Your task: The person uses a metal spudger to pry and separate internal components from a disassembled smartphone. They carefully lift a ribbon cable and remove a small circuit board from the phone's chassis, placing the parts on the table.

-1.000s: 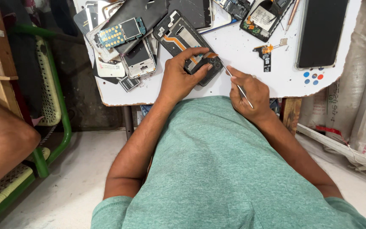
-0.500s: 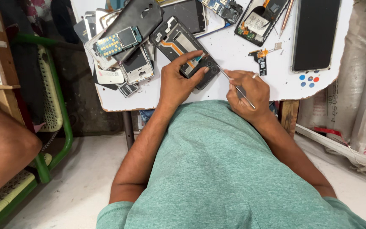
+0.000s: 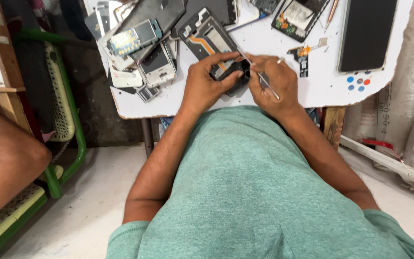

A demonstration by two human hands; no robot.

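- Our left hand (image 3: pixel 206 87) clamps the dark opened phone frame (image 3: pixel 212 47) on the white table (image 3: pixel 312 91).
- Our right hand (image 3: pixel 271 84) pinches thin metal tweezers (image 3: pixel 259 76).
- Coloured round dots (image 3: pixel 358 84) sit below the black glass panel (image 3: pixel 366 33).

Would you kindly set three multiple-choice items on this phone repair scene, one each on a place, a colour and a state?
1. Where does the intact black phone lie on the white table?
A. beside the pile of phone parts
B. at the end away from the pile
C. under the hands

2. What colour is the person's shirt?
A. green
B. red
C. white

3. What does the right hand hold?
A. nothing
B. a cup
C. a thin metal tool

Answers: 1 B, it lies screen up at the far end from the pile of phone parts. 2 A, the cloth is plain green. 3 C, the thin metal tool runs through its fingers, while the left hand grips the opened phone.
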